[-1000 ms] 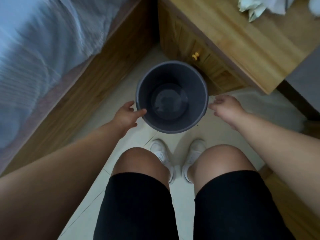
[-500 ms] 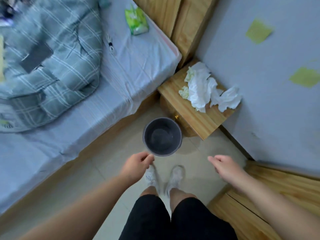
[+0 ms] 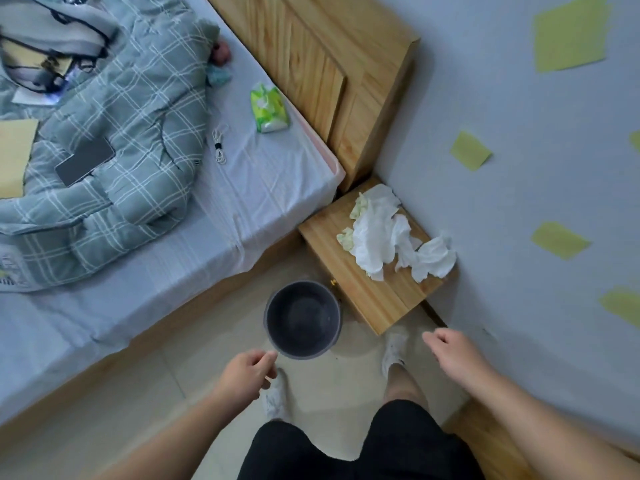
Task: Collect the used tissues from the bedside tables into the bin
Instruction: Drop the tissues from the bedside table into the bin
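A dark grey round bin point(image 3: 303, 320) stands on the tiled floor, nothing visible inside it. Right behind it is a wooden bedside table point(image 3: 374, 292) against the wall. Crumpled white and pale green tissues point(image 3: 381, 237) lie heaped on its top, with one more white wad point(image 3: 433, 259) at the wall side. My left hand point(image 3: 247, 374) hovers just in front of the bin's near rim, fingers loosely curled, holding nothing. My right hand point(image 3: 453, 353) hangs to the right of the bin, below the table's corner, fingers relaxed and apart.
A bed point(image 3: 214, 216) with a checked quilt point(image 3: 104, 161) fills the left. On it lie a phone point(image 3: 85, 161), a coiled cable point(image 3: 220, 145) and a green tissue pack point(image 3: 268, 107). A wooden headboard point(image 3: 329, 64) and a wall with yellow notes point(image 3: 559, 239) close the right.
I have stood up from a crouch and both hands have come off the bin's rim. The bin stays on the floor by the table.
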The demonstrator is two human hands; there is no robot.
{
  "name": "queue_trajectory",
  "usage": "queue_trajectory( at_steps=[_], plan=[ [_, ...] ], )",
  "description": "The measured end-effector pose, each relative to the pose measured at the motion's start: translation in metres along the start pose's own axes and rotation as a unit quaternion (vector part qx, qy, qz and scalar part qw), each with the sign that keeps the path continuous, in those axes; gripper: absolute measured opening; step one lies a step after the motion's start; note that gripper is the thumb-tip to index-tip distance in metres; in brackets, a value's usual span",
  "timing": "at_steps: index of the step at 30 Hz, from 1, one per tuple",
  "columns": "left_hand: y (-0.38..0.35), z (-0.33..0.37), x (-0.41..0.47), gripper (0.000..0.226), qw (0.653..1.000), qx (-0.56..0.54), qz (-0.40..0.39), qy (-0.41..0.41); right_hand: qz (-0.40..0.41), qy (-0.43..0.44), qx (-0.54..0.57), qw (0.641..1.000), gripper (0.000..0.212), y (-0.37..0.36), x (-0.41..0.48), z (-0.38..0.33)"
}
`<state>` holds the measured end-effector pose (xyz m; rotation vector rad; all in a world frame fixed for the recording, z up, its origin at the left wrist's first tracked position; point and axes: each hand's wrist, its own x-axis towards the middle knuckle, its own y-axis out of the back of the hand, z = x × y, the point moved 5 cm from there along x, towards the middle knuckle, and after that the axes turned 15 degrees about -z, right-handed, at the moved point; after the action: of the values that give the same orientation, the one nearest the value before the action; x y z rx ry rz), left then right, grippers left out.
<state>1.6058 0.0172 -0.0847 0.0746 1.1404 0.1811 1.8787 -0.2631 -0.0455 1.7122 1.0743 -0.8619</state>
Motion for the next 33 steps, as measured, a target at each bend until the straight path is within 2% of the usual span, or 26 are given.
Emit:
queue_trajectory(
  at_steps=[7,11,15,18,21,23,27,29,33],
  plan=[
    [-0.099,0.086,0.046,0.042,0.994,-0.112,0.006,0.014,-0.041,0.033,-0.135,0.99,0.046,0.114,0.081,0.015],
    [-0.128,0.139,0.074,0.037,0.992,-0.125,0.017,-0.012,-0.029,0.041,-0.208,0.977,0.045,0.161,0.112,0.02],
    [-0.132,0.175,0.11,0.015,0.991,-0.118,0.036,-0.044,-0.018,0.047,-0.231,0.972,0.041,0.172,0.148,0.024],
    [-0.125,0.19,0.148,0.013,0.991,-0.122,0.033,-0.045,-0.005,0.064,-0.295,0.953,0.031,0.163,0.175,0.015],
    [-0.115,0.2,0.185,0.015,0.993,-0.107,0.045,-0.033,-0.007,0.084,-0.276,0.957,0.017,0.146,0.203,0.0],
    [-0.105,0.211,0.206,0.018,0.993,-0.077,0.081,-0.04,0.002,0.095,-0.232,0.968,0.015,0.137,0.222,-0.008],
    [-0.092,0.231,0.242,0.031,0.981,0.01,0.176,-0.08,0.03,0.096,-0.158,0.982,0.033,0.132,0.262,-0.017],
    [-0.089,0.236,0.26,0.047,0.975,0.015,0.204,-0.091,0.045,0.103,-0.139,0.984,0.041,0.133,0.28,-0.026],
    [-0.089,0.238,0.29,0.077,0.974,-0.017,0.203,-0.102,0.04,0.203,-0.288,0.935,0.059,0.119,0.313,-0.051]
  ],
)
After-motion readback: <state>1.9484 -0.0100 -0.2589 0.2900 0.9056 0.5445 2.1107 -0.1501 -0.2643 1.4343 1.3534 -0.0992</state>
